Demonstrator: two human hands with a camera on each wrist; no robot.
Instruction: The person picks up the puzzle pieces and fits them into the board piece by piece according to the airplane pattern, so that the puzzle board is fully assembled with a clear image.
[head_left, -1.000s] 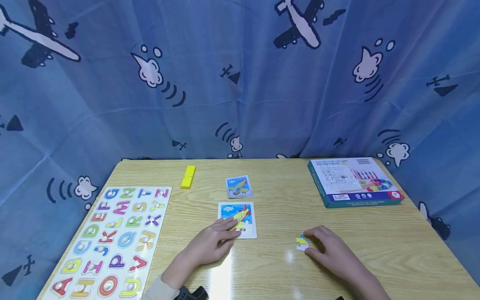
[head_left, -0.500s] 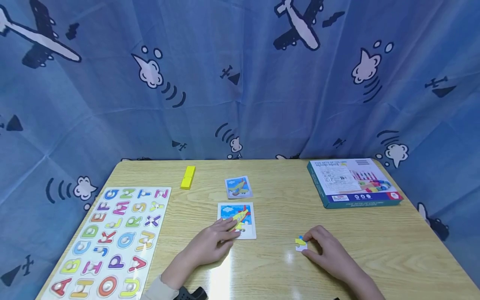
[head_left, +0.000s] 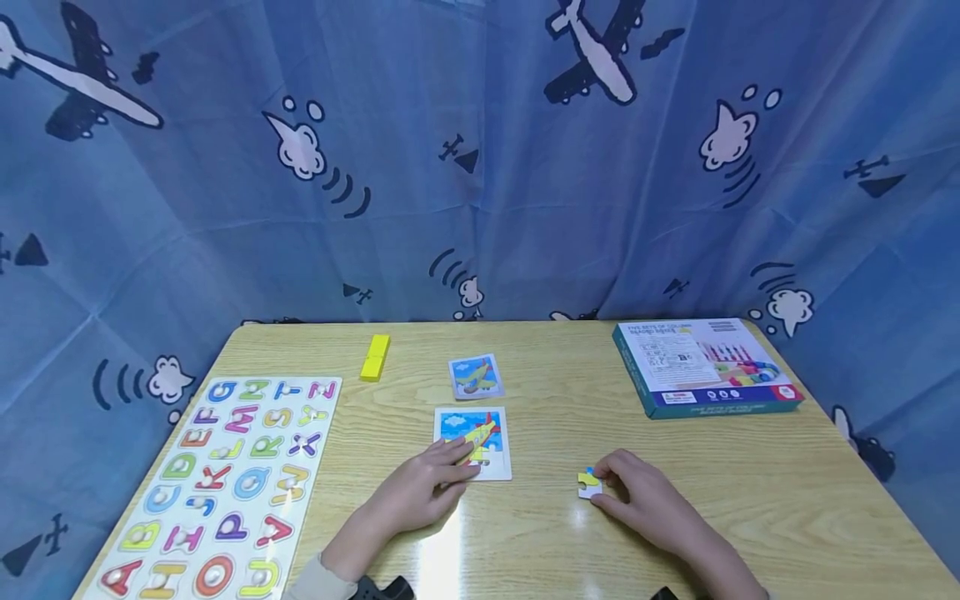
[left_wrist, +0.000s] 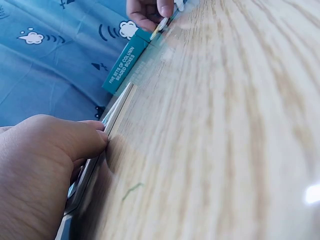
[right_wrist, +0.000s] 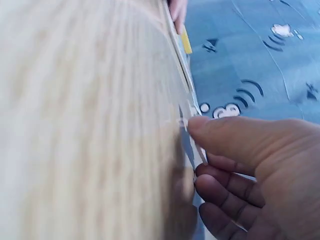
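My right hand [head_left: 637, 498] pinches a small jigsaw puzzle piece [head_left: 587, 485], yellow, blue and white, between thumb and fingers just above or at the tabletop. In the right wrist view the piece [right_wrist: 201, 152] shows edge-on beside the thumb. My left hand [head_left: 427, 490] rests with extended fingers on the jigsaw puzzle [head_left: 493, 468], a white-framed board with a yellow and red airplane, and covers its lower left. The left wrist view has that thumb at the board's near edge [left_wrist: 117, 107]. Behind the puzzle lies a square picture card [head_left: 477, 377] with the same airplane.
A white alphabet board [head_left: 217, 492] with knobbed letters fills the table's left side. A yellow block [head_left: 375, 358] lies at the back left, and a flat teal-edged toy box [head_left: 708, 367] at the back right. A blue airplane-print curtain [head_left: 480, 167] hangs behind the table.
My right hand has moved slightly left with the puzzle piece, toward the puzzle. My left hand stays on the puzzle in the same place.
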